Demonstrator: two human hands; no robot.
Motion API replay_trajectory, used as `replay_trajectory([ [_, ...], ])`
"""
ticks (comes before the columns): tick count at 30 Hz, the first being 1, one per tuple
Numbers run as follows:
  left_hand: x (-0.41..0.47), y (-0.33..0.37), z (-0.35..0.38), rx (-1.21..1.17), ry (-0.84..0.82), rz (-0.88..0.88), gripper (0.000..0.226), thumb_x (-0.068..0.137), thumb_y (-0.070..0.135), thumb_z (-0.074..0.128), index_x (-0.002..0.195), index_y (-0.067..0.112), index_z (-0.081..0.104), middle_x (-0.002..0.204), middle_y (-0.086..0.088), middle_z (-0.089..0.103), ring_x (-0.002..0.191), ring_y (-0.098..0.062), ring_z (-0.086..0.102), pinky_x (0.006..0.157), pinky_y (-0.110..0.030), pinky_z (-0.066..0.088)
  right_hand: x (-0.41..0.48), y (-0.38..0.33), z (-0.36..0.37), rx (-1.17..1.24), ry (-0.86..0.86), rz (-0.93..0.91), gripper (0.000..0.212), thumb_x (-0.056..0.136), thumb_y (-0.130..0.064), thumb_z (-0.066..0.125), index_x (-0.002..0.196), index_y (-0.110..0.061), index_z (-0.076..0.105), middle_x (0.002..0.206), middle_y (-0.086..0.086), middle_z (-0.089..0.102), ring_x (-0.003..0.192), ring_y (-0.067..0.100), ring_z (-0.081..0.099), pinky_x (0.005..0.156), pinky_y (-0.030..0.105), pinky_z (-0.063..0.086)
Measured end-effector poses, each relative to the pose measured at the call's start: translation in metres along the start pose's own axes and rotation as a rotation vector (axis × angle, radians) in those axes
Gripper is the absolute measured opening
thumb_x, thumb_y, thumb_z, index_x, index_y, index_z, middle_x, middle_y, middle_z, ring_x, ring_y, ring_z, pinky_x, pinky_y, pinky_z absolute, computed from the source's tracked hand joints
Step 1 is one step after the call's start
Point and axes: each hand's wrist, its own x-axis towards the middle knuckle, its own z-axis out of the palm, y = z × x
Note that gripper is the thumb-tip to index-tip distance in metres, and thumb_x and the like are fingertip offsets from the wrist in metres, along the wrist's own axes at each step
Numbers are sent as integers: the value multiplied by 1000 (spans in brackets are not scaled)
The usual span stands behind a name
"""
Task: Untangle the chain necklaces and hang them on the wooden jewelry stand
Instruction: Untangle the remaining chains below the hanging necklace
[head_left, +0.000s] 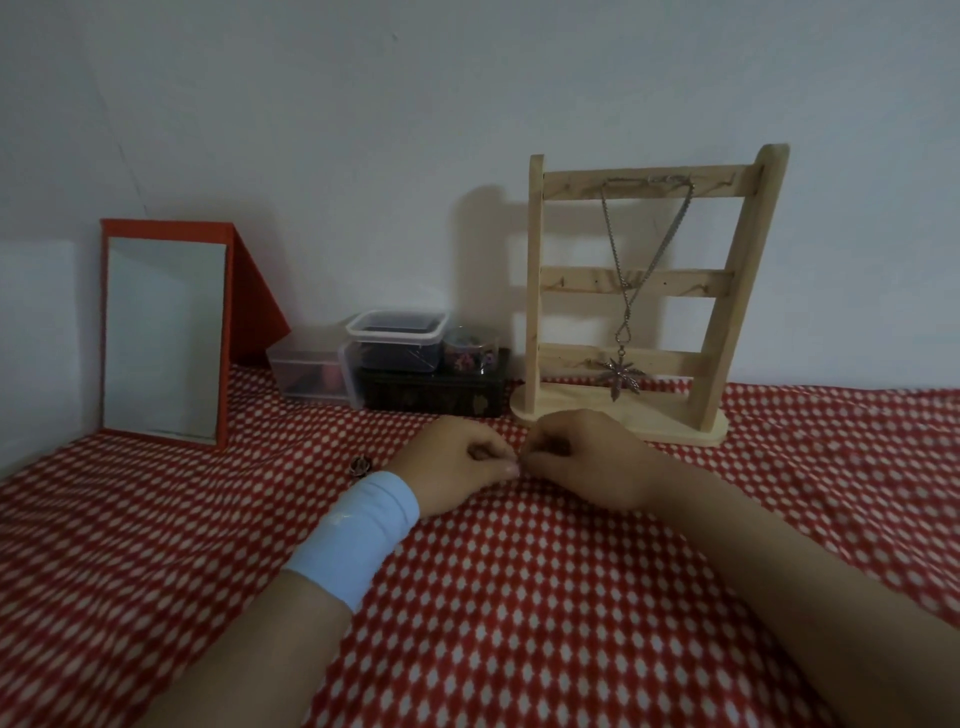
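Note:
The wooden jewelry stand (644, 291) is upright at the back right, against the wall. One chain necklace (626, 270) with a leaf pendant (621, 375) hangs from its top bar. My left hand (457, 462) and my right hand (587, 457) rest on the red patterned cloth just in front of the stand's base. Their curled fingertips meet and pinch something very small between them; it is mostly hidden, so I cannot tell whether it is a chain. A small dark pendant-like piece (360, 465) lies on the cloth left of my left hand.
A red-framed mirror (166, 332) leans against the wall at the left. Clear plastic boxes (397, 338) and a dark box (436, 389) stand stacked between mirror and stand. A light blue wristband (358, 535) is on my left wrist. The red patterned cloth (519, 597) covers the surface.

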Motion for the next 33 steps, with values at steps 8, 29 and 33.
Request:
replay_trajectory([
  [8, -1, 1, -1, -753, 0, -138, 18, 101, 11, 47, 101, 7, 65, 88, -8, 73, 80, -19, 70, 79, -32, 58, -5, -14, -8, 636, -31, 118, 23, 105, -18, 52, 85, -13, 63, 61, 0, 52, 49, 8, 45, 50, 19, 41],
  [29, 2, -5, -3, -334, 101, 28, 18, 96, 16, 59, 90, 20, 76, 84, 7, 76, 68, -6, 63, 72, -21, 56, 0, -6, -3, 422, 214, -3, 10, 91, -18, 74, 97, -22, 80, 91, -13, 76, 75, -2, 69, 70, 16, 55],
  [33, 3, -5, 2, -312, 123, 49, 19, 96, 16, 59, 87, 23, 73, 79, 7, 76, 65, -5, 64, 70, -20, 54, 0, -4, -5, 371, 227, -3, 11, 85, -19, 80, 83, -30, 80, 83, -18, 75, 75, -5, 69, 70, 10, 52],
])
